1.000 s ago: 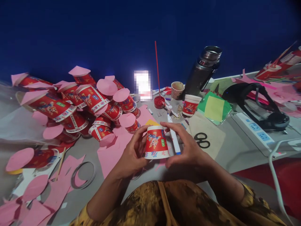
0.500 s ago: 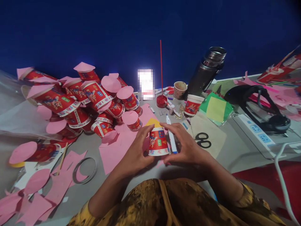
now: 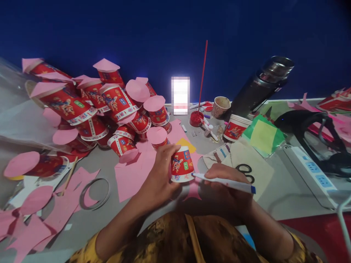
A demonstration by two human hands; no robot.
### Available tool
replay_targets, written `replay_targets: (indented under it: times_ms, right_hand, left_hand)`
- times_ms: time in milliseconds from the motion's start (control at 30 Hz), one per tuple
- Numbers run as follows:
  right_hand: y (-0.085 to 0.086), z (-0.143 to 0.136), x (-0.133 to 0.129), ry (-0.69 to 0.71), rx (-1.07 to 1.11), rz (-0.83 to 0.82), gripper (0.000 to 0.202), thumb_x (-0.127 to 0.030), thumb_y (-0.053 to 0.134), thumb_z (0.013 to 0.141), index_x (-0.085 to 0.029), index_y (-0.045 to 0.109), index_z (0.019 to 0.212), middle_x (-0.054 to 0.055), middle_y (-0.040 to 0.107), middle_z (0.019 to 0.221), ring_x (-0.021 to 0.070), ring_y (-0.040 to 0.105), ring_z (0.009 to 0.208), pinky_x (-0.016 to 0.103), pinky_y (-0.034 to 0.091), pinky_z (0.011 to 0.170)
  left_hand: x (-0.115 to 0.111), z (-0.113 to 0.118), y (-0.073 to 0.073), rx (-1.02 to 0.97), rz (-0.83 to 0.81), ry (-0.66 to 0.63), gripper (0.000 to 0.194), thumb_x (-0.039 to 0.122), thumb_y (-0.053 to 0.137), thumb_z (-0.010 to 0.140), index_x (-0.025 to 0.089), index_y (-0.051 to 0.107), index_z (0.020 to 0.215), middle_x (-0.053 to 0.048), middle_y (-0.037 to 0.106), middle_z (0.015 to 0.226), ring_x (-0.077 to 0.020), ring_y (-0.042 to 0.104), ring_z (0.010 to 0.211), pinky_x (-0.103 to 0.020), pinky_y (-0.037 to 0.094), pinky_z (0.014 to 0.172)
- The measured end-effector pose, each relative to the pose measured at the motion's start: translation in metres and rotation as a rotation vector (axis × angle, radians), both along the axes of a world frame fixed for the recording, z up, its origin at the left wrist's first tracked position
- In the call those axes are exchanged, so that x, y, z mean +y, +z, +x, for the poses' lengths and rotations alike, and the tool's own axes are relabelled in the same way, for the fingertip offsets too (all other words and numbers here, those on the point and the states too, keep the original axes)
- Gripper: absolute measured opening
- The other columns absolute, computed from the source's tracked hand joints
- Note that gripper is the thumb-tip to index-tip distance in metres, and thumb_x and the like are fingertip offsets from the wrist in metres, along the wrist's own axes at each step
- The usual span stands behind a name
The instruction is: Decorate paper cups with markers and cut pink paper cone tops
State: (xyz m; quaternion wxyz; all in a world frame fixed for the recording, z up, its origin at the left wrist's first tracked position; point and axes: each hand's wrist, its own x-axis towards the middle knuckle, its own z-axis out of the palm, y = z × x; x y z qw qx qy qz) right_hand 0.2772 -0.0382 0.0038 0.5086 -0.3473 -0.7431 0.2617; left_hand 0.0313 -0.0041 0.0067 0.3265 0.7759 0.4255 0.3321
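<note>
My left hand [image 3: 164, 171] grips a red printed paper cup [image 3: 181, 166] from its left side; the cup stands with its wide white rim downward. In my right hand [image 3: 233, 182] is a white marker pen [image 3: 227, 183] with a blue end. Its tip points left and reaches the lower right edge of the cup, near the rim; whether it touches cannot be made out. Pink paper [image 3: 134, 175] and a yellow paper piece [image 3: 186, 144] lie behind the cup.
Several red cups with pink paper cones [image 3: 117, 102] are piled at the left. A tape ring [image 3: 94, 193] lies nearer. On the right are black scissors [image 3: 244, 171], stacked cups [image 3: 236, 128], a steel flask [image 3: 260, 86] and a power strip [image 3: 312, 171]. A glowing screen [image 3: 180, 95] stands behind.
My right hand has let go of the cup and moved right. The marker has turned from upright to nearly level, its tip now at the cup. My left hand still holds the cup.
</note>
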Motion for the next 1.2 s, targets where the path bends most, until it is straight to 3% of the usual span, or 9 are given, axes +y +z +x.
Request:
replay_targets:
  times_ms: [333, 1200]
  right_hand:
    - [-0.0029, -0.0056, 0.0001, 0.01, 0.022, -0.005, 0.014, -0.016, 0.068, 0.097, -0.024, 0.07, 0.108, 0.004, 0.077, 0.083, 0.0198, 0.072, 0.07, 0.031, 0.056, 0.064]
    - [0.0057, -0.0081, 0.0029, 0.026, -0.054, 0.017, 0.006, -0.018, 0.065, 0.101, -0.023, 0.069, 0.1, 0.002, 0.074, 0.077, 0.0173, 0.069, 0.066, 0.029, 0.054, 0.062]
  left_hand:
    - [-0.0003, 0.0009, -0.0011, 0.033, -0.011, 0.024, 0.085, 0.016, 0.076, 0.081, 0.03, 0.039, 0.156, -0.014, 0.046, 0.152, -0.0372, 0.046, 0.147, -0.058, 0.047, 0.122]
    - [-0.0005, 0.0016, -0.0023, 0.023, 0.021, -0.016, 0.087, 0.012, 0.075, 0.079, 0.031, 0.036, 0.155, -0.014, 0.046, 0.152, -0.0368, 0.049, 0.145, -0.058, 0.048, 0.12]
